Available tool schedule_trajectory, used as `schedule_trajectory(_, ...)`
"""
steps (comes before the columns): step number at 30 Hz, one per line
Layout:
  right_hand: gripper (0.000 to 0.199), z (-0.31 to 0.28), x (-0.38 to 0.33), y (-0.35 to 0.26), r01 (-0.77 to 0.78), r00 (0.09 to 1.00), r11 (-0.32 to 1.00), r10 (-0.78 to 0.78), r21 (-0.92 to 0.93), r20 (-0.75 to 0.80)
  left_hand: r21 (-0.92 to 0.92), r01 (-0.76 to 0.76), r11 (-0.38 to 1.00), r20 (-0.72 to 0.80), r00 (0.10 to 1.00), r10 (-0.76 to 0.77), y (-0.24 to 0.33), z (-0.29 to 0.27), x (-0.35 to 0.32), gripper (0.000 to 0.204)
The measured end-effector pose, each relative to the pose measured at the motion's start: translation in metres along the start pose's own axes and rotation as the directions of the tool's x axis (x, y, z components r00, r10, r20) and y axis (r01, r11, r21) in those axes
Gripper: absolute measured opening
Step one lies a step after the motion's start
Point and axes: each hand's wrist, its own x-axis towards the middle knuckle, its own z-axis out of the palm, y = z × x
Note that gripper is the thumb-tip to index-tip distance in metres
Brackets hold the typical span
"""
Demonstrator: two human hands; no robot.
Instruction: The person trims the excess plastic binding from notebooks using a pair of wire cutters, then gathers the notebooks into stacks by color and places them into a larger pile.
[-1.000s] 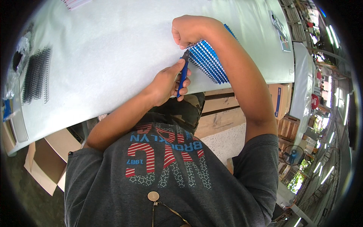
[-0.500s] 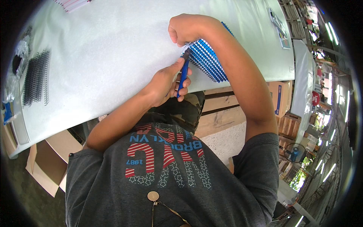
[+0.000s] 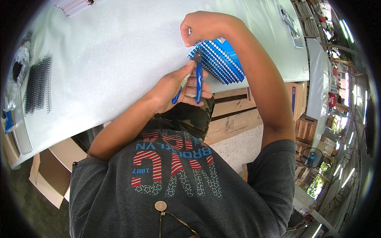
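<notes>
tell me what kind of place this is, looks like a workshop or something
Probably a small bookbinding workshop, semi-open. A blue-covered wire-bound notebook is being worked with blue-handled pliers on a long white table, loose black binding wire combs lie at its left end, and brown cardboard boxes sit underneath.

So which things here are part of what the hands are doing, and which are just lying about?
In use:
left hand gripping blue-handled pliers
right hand holding the blue spiral-bound notebooks

Lying about:
black wire binding coils
stack of booklets at the table's far edge
cardboard box
</notes>
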Motion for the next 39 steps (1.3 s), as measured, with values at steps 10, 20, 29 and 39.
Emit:
schedule_trajectory(10,0.023,0.000,-0.001,0.002,0.003,1.000,0.999,-0.003,0.039,-0.005,-0.242,-0.013,0.970,0.316,0.944,0.092,0.000,-0.020,0.009,0.056)
schedule_trajectory(20,0.022,0.005,0.005,0.009,0.033,0.999,0.998,-0.031,0.052,-0.039,-0.494,0.090,0.865,0.623,0.731,0.279,0.003,-0.025,0.020,0.056)
schedule_trajectory(29,0.023,0.004,0.006,0.014,0.071,0.997,0.991,-0.068,0.113,-0.024,-0.143,-0.086,0.986,0.036,0.995,0.092,0.016,0.018,0.005,0.051)
schedule_trajectory(39,0.023,0.011,-0.004,0.032,0.406,0.862,0.852,-0.237,0.330,-0.447,-0.081,-0.078,0.994,0.188,0.978,0.092,0.009,0.011,0.002,0.058)
